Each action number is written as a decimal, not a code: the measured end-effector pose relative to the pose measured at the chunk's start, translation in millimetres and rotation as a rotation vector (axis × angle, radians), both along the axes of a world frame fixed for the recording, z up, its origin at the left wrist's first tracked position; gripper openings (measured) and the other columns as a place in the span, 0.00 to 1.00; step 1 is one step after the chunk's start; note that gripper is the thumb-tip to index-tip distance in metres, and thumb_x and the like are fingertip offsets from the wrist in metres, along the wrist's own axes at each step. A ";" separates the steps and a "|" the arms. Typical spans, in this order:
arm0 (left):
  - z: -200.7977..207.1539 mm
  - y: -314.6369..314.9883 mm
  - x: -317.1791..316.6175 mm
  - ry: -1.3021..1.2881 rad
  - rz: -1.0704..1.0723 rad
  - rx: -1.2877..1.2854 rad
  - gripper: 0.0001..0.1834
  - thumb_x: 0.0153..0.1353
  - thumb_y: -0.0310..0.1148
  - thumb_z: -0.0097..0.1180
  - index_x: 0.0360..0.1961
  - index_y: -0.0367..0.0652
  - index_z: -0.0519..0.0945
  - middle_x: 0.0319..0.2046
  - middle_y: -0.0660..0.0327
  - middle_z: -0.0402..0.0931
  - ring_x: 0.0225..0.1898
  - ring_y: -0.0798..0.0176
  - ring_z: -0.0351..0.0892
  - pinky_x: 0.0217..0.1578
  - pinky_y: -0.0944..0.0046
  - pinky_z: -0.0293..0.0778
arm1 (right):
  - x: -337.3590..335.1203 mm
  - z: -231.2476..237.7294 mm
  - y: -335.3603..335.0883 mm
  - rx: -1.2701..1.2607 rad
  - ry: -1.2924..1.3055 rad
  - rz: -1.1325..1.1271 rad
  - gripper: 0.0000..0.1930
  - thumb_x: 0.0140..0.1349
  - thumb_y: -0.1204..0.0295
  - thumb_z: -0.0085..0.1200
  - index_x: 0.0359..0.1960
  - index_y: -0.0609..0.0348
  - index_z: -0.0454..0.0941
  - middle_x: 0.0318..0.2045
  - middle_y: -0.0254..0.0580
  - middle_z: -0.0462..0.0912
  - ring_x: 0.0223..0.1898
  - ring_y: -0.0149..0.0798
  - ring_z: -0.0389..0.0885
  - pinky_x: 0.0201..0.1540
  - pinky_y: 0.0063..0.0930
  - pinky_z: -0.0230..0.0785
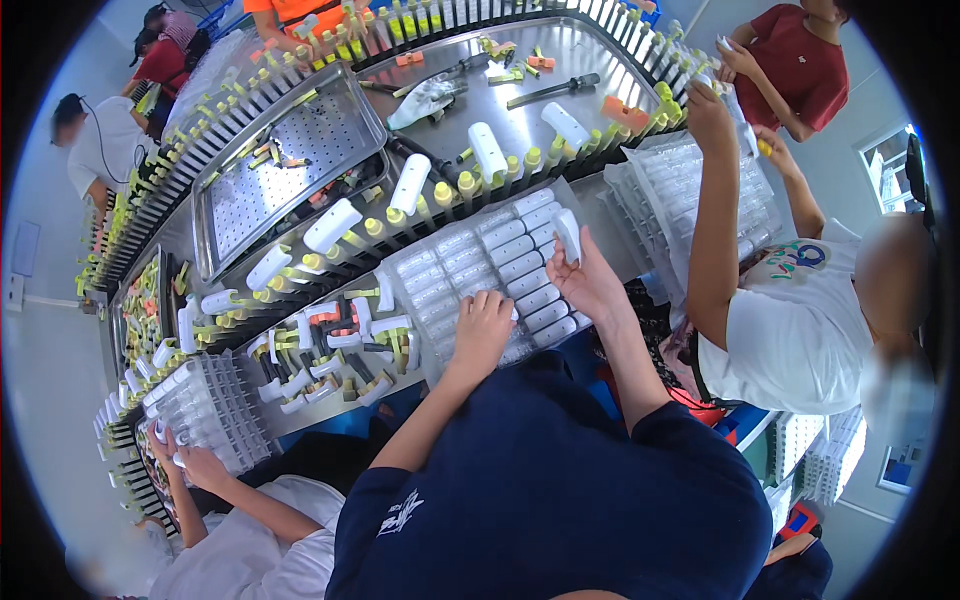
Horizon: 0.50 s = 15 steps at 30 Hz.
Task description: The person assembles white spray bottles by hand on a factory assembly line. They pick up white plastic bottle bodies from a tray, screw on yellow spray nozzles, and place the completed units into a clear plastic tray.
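Note:
In front of me lies a clear plastic tray (440,265) with rows of pockets; its right columns hold white rounded plastic shells (518,262). My right hand (588,278) is closed on a white plastic shell (568,236), raised above the tray's right side. Over the middle of the tray rests my left hand (486,326), its fingers curled and close together. A small white end peeks out by its fingertips; what it is, the fingers hide. Beyond the tray, more white shells (410,184) sit on yellow-tipped pegs (466,182) along a dark conveyor edge.
Left of the tray is a pile of white, yellow and black parts (335,345). A perforated metal tray (285,165) and a white glove (428,102) lie inside the conveyor loop. Stacked plastic trays (690,195) stand at right. Co-workers (790,330) sit close on both sides.

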<state>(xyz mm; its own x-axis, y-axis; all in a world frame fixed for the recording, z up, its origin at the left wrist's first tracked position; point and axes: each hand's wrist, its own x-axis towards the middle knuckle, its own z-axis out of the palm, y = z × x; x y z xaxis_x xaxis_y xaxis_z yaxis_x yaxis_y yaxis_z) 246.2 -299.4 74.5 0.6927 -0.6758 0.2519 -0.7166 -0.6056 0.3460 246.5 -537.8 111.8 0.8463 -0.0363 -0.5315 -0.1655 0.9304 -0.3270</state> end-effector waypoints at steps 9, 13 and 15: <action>38.3 16.2 -5.5 0.174 0.022 -0.272 0.21 0.66 0.30 0.62 0.58 0.35 0.76 0.47 0.46 0.83 0.48 0.41 0.83 0.52 0.45 0.77 | 45.8 110.5 -45.3 -1.953 -0.409 -0.195 0.19 0.69 0.76 0.63 0.61 0.64 0.80 0.56 0.47 0.85 0.56 0.46 0.85 0.61 0.34 0.74; 53.7 22.6 -7.2 0.247 0.110 -0.371 0.19 0.69 0.32 0.60 0.58 0.36 0.75 0.41 0.47 0.82 0.37 0.40 0.85 0.39 0.45 0.79 | 97.6 134.3 -79.0 -2.311 -0.631 -0.047 0.23 0.66 0.75 0.64 0.63 0.57 0.81 0.60 0.46 0.84 0.63 0.50 0.80 0.66 0.40 0.71; 61.7 26.4 -5.3 0.229 0.125 -0.371 0.20 0.70 0.33 0.60 0.60 0.38 0.75 0.41 0.47 0.83 0.34 0.40 0.85 0.36 0.45 0.80 | 116.3 143.5 -80.4 -2.304 -0.758 0.159 0.24 0.65 0.76 0.64 0.64 0.54 0.81 0.62 0.46 0.83 0.64 0.54 0.79 0.68 0.43 0.71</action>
<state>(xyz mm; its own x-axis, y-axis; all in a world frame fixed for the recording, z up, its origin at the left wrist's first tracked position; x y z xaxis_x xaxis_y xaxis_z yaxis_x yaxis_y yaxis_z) 240.9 -273.0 136.2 0.8294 -0.4760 0.2924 -0.5256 -0.4876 0.6971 362.9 -618.2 255.2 0.8441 0.1878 0.5022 0.4100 -0.8297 -0.3787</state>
